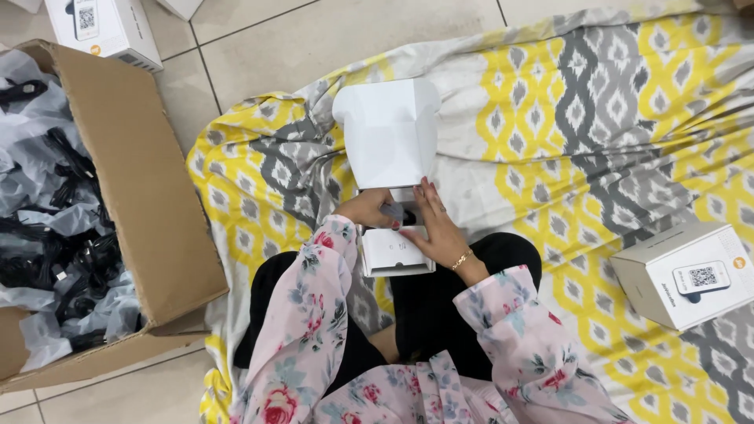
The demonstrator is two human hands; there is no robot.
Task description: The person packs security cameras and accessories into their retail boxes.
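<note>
A: So, where is the small white box (395, 250) now?

B: It lies on the person's lap, over the patterned cloth (597, 118) on the floor. Its open lid (387, 132) stands up and points away from the body, so the long axis runs away from the person.

A: Which hand is nearer?

B: Both touch it. The left hand (367, 209) is curled at the box mouth, its grip closed on a small dark thing (392, 212); what it is, I cannot tell. The right hand (437, 224) lies flat, fingers stretched, pressing on the box.

A: And around them?

B: A brown carton (149, 196) with black cables (55, 251) is at the left, and a closed white box (685, 275) at the right.
</note>
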